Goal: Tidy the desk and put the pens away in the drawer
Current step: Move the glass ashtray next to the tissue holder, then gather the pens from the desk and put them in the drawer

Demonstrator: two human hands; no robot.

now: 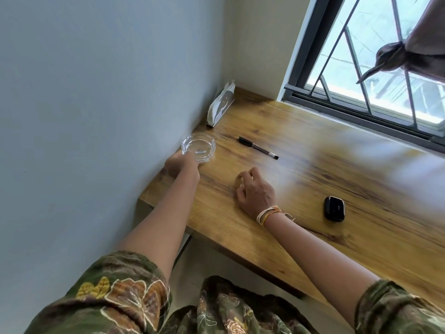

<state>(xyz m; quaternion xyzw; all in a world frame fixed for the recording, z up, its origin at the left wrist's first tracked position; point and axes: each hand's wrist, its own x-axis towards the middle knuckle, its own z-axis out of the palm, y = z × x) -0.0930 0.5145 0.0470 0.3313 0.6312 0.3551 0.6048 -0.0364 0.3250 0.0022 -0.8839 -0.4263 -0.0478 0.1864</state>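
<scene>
Pens: I see only one, a slim dark pen with a black cap (258,148), lying flat on the warm-toned wooden desk (313,179) with its capped end towards the wall and its tip towards the window side. I take the round clear glass ashtray (199,147) as my landmark. It sits on the desk close to the pale blue-grey wall (96,92), and the pen lies just to its right, apart from it and touching nothing else. My left hand (181,164) is at the ashtray's near rim, fingers curled round the glass edge in a grip; I cannot tell whether the ashtray rests fully on the desk. My right hand (255,191) rests on the desk nearer to me than the ashtray and to its right, below the pen and apart from it, fingers loosely curled and holding nothing. A bundle of thin thread bracelets (268,214) circles that wrist. Beyond the ashtray, along the wall towards the corner, stands a metal holder stuffed with white paper napkins (220,106). Well to the right of the ashtray, past my right hand, a small glossy black rounded case (334,208) lies on the desk. Farther right again is the dark-framed window with bars (361,75), a knotted brown curtain (404,56) hanging across it. Green floral sleeves (115,292) cover both upper arms.
</scene>
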